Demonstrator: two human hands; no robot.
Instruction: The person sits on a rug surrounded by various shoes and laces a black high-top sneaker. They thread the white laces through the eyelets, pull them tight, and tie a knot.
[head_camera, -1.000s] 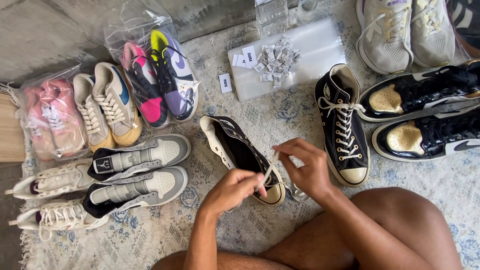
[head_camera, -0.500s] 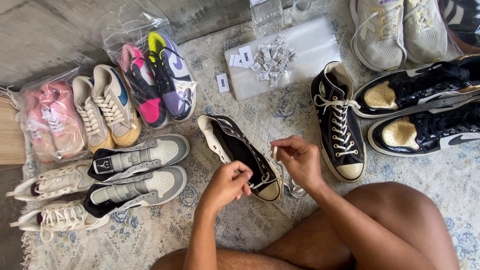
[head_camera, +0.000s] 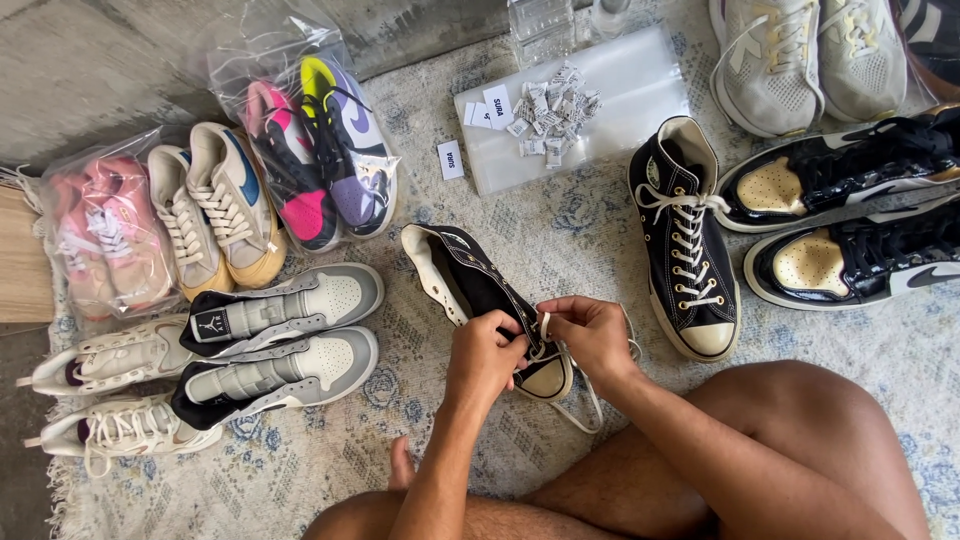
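Note:
A black high-top canvas sneaker (head_camera: 462, 272) lies on its side on the rug, toe toward me. My left hand (head_camera: 487, 357) grips it near the toe and eyelets. My right hand (head_camera: 590, 335) pinches its white shoelace (head_camera: 582, 402), which loops down onto the rug beside the toe cap. The matching black high-top (head_camera: 685, 235), laced up, stands upright just right of my hands. My bare knee (head_camera: 800, 420) rises at the lower right.
Grey and white sneakers (head_camera: 280, 340) and white ones (head_camera: 100, 390) sit at the left. Bagged pink (head_camera: 95, 235) and colourful (head_camera: 325, 150) pairs lie behind. A clear bag with small paper tags (head_camera: 555, 105) is ahead. Glossy black shoes (head_camera: 850, 220) at right.
My hands have drawn closer together over the toe end of the lying sneaker, and the right hand has taken the lace end between its fingers.

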